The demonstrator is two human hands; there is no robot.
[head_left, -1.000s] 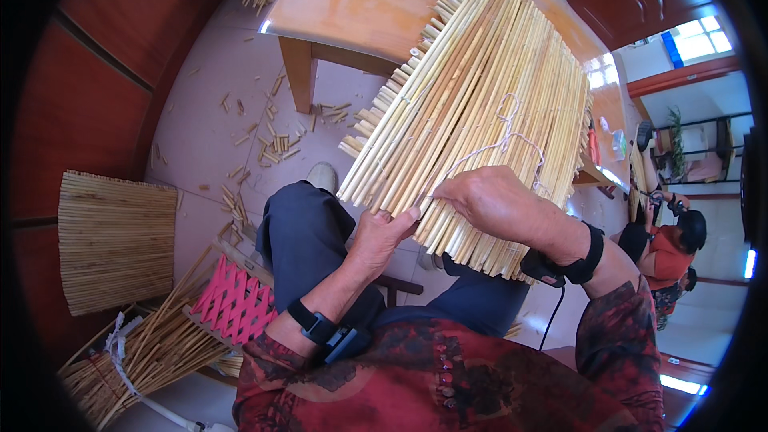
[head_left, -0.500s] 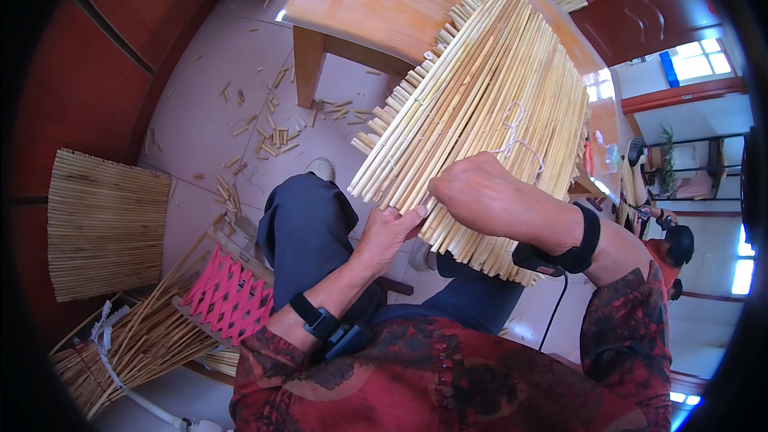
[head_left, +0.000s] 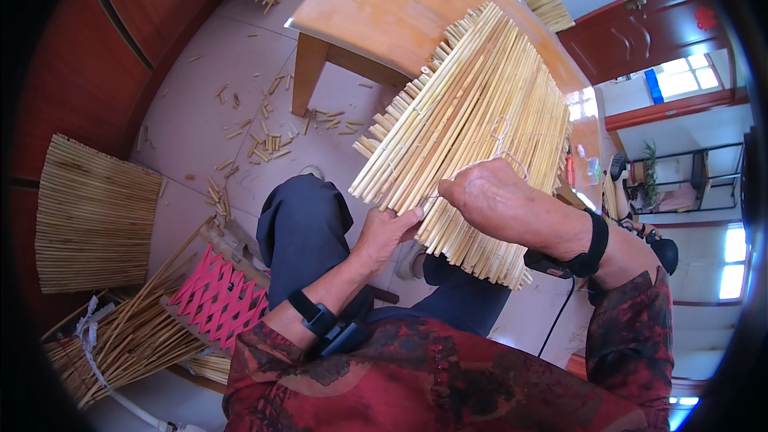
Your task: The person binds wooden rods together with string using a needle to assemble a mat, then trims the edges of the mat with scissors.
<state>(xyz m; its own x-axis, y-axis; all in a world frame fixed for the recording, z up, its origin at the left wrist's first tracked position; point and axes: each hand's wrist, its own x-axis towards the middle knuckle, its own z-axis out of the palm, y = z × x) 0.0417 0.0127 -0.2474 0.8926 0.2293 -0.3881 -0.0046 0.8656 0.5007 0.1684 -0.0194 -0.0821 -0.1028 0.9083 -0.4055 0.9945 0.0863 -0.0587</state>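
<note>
Since the earlier frame, your right hand (head_left: 492,202) has shifted slightly rightward from your left (head_left: 381,238); its fingertips are hidden, grip indeterminable. Left hand pinches the near end of the straw-yellow, fan-shaped stalk mat (head_left: 472,112), which lies ahead, stalks running away up-right; right hand sits nearer its middle.

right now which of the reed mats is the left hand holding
The large central mat, with loose white string on top: the left hand grips its near edge. Neither hand touches the far-left mat or the upper-right one.
</note>
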